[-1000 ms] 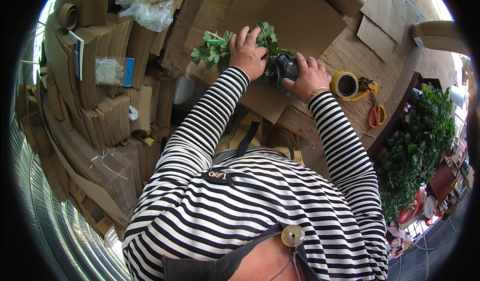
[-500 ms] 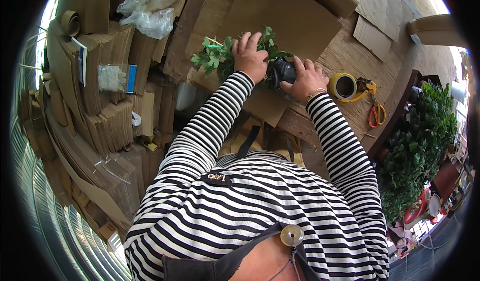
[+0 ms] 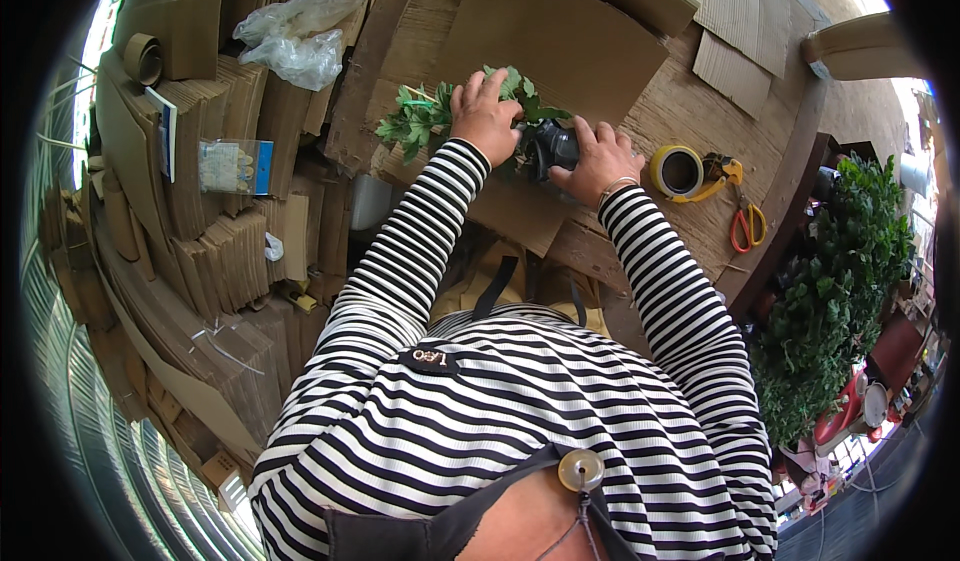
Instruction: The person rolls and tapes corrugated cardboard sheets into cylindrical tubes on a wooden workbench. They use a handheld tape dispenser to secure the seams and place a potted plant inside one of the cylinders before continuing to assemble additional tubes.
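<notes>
A leafy green plant (image 3: 425, 126) in a black pot (image 3: 553, 146) lies on its side across the cardboard on the bench, leaves to the left, pot to the right. My left hand (image 3: 484, 121) curls over the foliage near the stems; its fingertips are partly lost among the leaves. On the pot's right side rests my right hand (image 3: 603, 161), thumb at the near edge and fingers around the base. Something thin and pale green shows among the leaves at the far left of the plant.
Right of my right hand lie a roll of tape in a yellow dispenser (image 3: 678, 173) and orange-handled scissors (image 3: 747, 227). A cardboard sheet (image 3: 550, 26) covers the back. Stacked flattened cartons (image 3: 195, 151) and a clear plastic bag (image 3: 305, 51) stand left; more leafy plants (image 3: 830, 291) fill the right.
Both hands and the potted plant have shifted slightly left in the picture, along with the whole bench. The grip on the plant and pot looks much the same.
</notes>
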`<state>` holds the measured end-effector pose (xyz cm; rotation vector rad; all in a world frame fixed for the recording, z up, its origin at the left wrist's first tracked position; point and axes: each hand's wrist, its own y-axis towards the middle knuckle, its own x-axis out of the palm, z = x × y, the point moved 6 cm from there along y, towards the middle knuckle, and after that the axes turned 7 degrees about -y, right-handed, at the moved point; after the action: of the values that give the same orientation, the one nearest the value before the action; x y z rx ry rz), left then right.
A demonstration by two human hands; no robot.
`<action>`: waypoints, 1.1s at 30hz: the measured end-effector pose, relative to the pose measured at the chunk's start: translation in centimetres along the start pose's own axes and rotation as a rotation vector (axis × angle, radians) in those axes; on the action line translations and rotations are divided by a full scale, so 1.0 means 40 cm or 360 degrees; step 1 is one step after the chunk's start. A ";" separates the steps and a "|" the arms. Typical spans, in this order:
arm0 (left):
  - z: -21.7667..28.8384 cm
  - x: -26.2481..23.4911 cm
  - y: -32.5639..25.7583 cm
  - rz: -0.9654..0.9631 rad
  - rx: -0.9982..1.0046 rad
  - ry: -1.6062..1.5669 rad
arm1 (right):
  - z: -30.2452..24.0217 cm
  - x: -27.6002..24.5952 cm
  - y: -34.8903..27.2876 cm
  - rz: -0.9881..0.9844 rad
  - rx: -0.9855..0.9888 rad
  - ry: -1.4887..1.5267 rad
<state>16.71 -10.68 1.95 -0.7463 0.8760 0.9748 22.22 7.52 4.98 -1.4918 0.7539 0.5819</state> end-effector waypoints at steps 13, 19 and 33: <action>-0.059 0.032 -0.043 0.0399 -0.0041 -0.0321 | 0.007 0.007 0.005 0.0004 -0.0008 0.0031; 0.027 -0.072 -0.016 0.0779 0.0171 -0.0529 | 0.008 0.007 0.006 -0.0008 -0.0020 0.0035; 0.005 0.274 -0.411 -0.0148 -0.1429 -0.2379 | 0.012 0.005 0.065 -0.0133 -0.0070 0.0026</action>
<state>35.00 -12.64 -5.25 -0.5319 -0.9471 1.4601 20.41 8.04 3.08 -1.5627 0.6917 0.5267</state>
